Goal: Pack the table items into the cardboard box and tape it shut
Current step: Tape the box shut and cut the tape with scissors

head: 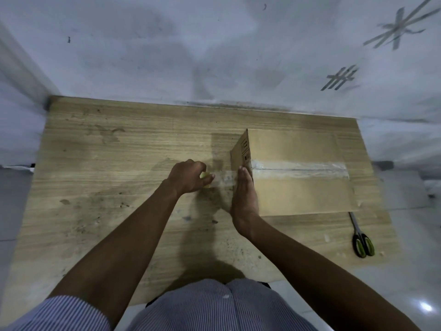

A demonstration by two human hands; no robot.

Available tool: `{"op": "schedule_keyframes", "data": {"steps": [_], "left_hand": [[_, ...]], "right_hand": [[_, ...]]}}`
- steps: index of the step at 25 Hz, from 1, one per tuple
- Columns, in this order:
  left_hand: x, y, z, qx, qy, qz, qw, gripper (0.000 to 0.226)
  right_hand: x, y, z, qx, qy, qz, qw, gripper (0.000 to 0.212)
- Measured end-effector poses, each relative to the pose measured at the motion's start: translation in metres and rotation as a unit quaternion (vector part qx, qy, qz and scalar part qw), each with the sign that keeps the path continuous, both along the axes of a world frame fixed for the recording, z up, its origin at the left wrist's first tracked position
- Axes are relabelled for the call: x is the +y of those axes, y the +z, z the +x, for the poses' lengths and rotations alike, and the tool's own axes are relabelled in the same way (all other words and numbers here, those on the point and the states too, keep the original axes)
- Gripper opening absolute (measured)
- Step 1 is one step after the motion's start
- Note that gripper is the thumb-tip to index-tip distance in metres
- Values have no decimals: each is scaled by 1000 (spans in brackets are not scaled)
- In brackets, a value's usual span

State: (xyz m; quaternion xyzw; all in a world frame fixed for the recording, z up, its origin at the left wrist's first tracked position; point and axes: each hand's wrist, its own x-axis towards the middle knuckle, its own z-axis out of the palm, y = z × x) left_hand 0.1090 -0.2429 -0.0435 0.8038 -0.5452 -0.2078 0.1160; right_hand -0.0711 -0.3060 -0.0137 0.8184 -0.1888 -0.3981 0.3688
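A person seals a closed box on the right half of a wooden worktop. The flaps are down and clear tape already runs the length of the top seam.

The left hand has its fingers curled round what appears to be the roll. Only a yellowish sliver shows inside the grip. A length of tape stretches from the hand to the box's left edge.

The right hand stands on edge against the box's left end. Its fingers are straight and together, pressing flat where the tape turns over the corner.

Scissors with green-and-black handles lie near the box's near right corner, untouched. No loose items show on the worktop, so packing looks finished. The step in hand is closing off the seam strip at the left end.

The next move likely calls for smoothing the tape down the end face and then cutting it free of the roll. The scissors are well apart from both hands, on the far side of the box. One hand would have to let go and reach across while the other holds the tape taut, or the strip may sag and stick to itself.
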Motion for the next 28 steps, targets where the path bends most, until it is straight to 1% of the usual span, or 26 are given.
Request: {"op": "schedule_keyframes", "data": {"steps": [1,2,3,4,5,6,8,10,12,13,15,17,19,21,23,25,28], "left_hand": [[1,-1,-1,5,3,0,1000,51],[1,-2,-1,7,4,-1,1000,51],[1,-2,-1,0,3,-2,1000,51],[0,-2,0,-19,-1,0,1000,52],[-1,-1,1,-44,-4,2,999,52],[-2,-1,2,-66,-6,6,998,53],[-1,0,4,-76,-4,24,997,53],[1,1,4,-75,4,45,996,54],[4,4,1,-83,10,56,995,58],[5,7,-2,-88,14,51,995,60],[-2,21,-17,-77,10,7,997,65],[-15,41,-47,-47,-10,-88,995,67],[-32,62,-89,-50,-42,-179,982,68],[-51,75,-131,-49,-75,-212,973,70],[-69,78,-164,-38,-128,-187,973,73],[-89,77,-196,-37,-187,-131,973,76],[-119,71,-239,-64,-242,-63,966,83]], "right_hand": [[0,1,-2,-17,-2,10,1000,83],[-1,4,-5,-56,-5,25,998,81],[-2,9,-8,-108,-14,52,993,80],[-2,15,-12,-172,-27,100,980,80],[0,22,-18,-254,-40,157,954,81],[4,27,-27,-339,-47,207,917,80],[13,32,-50,-486,-56,266,831,69],[17,26,-81,-597,-64,282,749,50],[14,19,-109,-678,-62,248,689,34],[10,15,-118,-703,-69,227,671,31],[0,11,-131,-725,-88,194,655,28],[-9,8,-142,-742,-97,162,643,23],[-21,7,-156,-766,-114,120,621,20],[-35,6,-177,-788,-149,80,591,22],[-48,9,-201,-810,-197,75,548,23],[-61,14,-233,-820,-257,76,506,22],[-77,9,-278,-788,-382,93,474,19]]}}
